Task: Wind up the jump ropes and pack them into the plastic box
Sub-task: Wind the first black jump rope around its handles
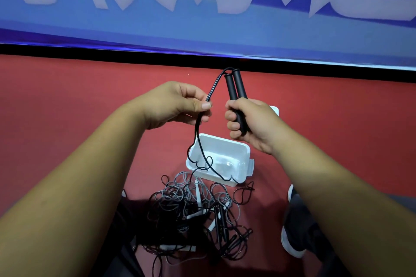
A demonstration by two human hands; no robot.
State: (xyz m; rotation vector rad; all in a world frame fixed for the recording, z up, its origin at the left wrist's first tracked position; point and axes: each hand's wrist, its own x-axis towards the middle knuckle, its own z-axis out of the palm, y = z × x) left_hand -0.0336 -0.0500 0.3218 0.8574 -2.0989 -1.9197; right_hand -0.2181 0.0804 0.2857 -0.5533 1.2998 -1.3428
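Head view shows two black handles (236,96) of one jump rope, upright and side by side, gripped in our right hand (249,126) above the open plastic box (245,153). Our left hand (177,103) pinches the cord (198,128), which droops across the box into the tangle of ropes (193,209) just beside it, nearer us. We judge that winding now could drag that knot along or tip the light box, since the cord lies over its rim. Underneath is a red floor (67,96). A blue banner (202,18) with white lettering lines the wall, and a dark shoe (295,231) sits at right.
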